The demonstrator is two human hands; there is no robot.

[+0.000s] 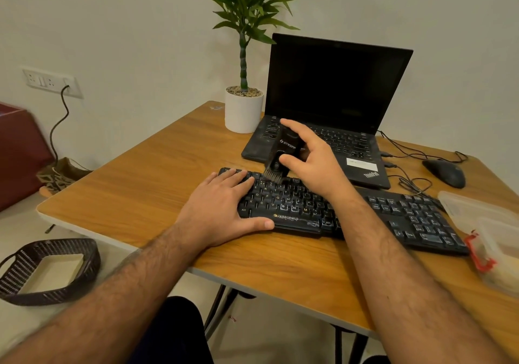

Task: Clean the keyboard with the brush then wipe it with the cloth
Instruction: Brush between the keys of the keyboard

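Observation:
A black keyboard (pixel 398 214) lies across the wooden table (pixel 134 195). My right hand (pixel 314 161) grips a black brush (pixel 283 153), whose bristles touch the keyboard's top row left of the middle. My left hand (pixel 222 206) rests flat on the keyboard's left end, fingers straight over the keys and thumb along the front edge. I see no cloth.
An open black laptop (pixel 337 88) stands behind the keyboard, beside a potted plant (pixel 243 108). A mouse (pixel 445 172) with cables lies at the right. A clear plastic box (pixel 483 223) sits at the right edge. A woven basket (pixel 47 271) rests lower left, off the table.

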